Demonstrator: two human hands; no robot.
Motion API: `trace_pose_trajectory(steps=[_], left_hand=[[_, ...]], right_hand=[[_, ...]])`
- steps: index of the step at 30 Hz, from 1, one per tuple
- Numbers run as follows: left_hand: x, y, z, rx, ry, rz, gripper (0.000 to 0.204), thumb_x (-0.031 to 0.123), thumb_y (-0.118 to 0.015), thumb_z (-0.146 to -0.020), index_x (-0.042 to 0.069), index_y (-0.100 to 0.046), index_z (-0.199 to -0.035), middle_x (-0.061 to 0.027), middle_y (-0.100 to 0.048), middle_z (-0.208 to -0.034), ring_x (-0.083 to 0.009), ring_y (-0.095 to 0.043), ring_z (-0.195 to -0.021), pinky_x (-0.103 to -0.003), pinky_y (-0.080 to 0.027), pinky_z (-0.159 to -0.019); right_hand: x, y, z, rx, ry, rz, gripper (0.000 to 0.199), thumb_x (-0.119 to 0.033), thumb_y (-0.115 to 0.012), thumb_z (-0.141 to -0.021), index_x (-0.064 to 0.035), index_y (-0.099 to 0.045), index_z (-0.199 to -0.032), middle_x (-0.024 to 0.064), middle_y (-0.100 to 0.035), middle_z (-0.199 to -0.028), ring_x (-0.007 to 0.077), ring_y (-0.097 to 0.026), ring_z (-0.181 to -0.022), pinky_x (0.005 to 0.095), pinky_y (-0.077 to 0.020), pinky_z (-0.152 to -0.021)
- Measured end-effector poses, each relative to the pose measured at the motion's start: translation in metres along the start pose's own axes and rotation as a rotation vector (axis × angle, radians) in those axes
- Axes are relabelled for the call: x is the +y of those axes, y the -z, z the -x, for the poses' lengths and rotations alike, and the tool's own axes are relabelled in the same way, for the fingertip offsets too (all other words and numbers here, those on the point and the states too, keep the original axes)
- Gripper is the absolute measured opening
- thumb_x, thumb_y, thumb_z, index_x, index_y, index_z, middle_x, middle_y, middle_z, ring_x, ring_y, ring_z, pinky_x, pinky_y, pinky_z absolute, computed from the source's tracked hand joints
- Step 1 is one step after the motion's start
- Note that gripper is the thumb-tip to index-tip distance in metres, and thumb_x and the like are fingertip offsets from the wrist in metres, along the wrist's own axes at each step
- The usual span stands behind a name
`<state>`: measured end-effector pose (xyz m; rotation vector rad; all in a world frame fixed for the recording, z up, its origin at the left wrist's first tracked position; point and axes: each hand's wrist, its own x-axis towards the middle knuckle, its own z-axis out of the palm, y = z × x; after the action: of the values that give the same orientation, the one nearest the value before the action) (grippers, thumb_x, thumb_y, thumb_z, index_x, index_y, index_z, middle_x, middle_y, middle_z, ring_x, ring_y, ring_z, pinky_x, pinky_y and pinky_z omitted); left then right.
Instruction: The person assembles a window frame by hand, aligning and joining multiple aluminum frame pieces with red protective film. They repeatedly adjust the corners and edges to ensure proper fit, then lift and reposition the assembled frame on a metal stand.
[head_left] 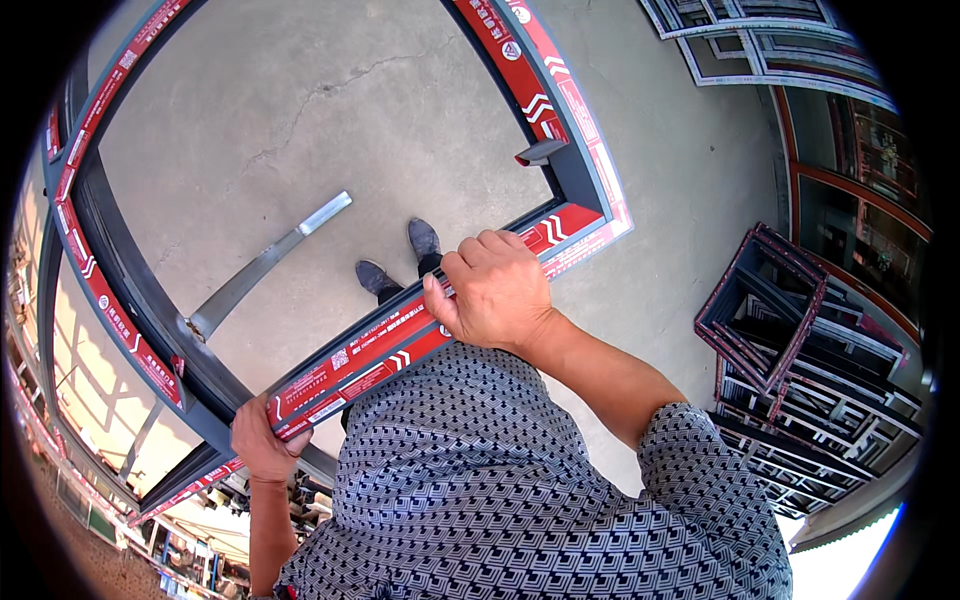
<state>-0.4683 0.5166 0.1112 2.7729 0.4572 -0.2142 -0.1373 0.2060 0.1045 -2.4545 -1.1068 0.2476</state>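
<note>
A large dark grey window frame with red and white protective film [375, 345] stretches across the front of my body and away from me on both sides. My right hand [492, 288] is closed over the near bar, its thumb on the face toward me. Farther left, my left hand [264, 440] wraps around the same bar close to the corner; its fingertips are partly hidden. A bent grey metal strip [262, 270] slants inward from the frame's left side. Near the right corner, a small grey piece [541, 151] juts from the inner edge.
Grey concrete floor [330, 110] with cracks shows through the frame, and my shoes [424, 238] stand on it. Stacked dark frames [765, 300] lean at the right, near glazed brown doors [850, 210]. More white frames [770, 50] lie at the upper right.
</note>
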Motion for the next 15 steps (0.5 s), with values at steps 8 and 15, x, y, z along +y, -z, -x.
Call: trace_pose_trajectory(steps=[8, 15], left_hand=[[-0.011, 0.004, 0.005, -0.08, -0.014, -0.014, 0.099, 0.087, -0.074, -0.08, 0.002, -0.069, -0.129, -0.0159, -0.072, -0.112, -0.0402, -0.07, -0.098, -0.051, -0.057, -0.086], [-0.013, 0.012, 0.006, -0.189, 0.003, -0.008, 0.105, 0.091, -0.065, -0.087, -0.002, -0.063, -0.136, -0.0206, -0.07, -0.117, -0.0442, -0.068, -0.102, -0.055, -0.055, -0.088]], right_hand=[[-0.003, -0.002, -0.001, 0.028, -0.049, -0.076, 0.03, -0.031, -0.078, -0.091, -0.0087, -0.065, -0.075, 0.0085, -0.059, -0.075, 0.0289, -0.063, -0.075, 0.0435, -0.0542, -0.077], [0.002, -0.003, -0.003, 0.025, -0.057, -0.142, 0.029, -0.031, -0.08, -0.089, -0.0084, -0.067, -0.077, 0.0064, -0.057, -0.075, 0.0259, -0.062, -0.075, 0.0402, -0.053, -0.079]])
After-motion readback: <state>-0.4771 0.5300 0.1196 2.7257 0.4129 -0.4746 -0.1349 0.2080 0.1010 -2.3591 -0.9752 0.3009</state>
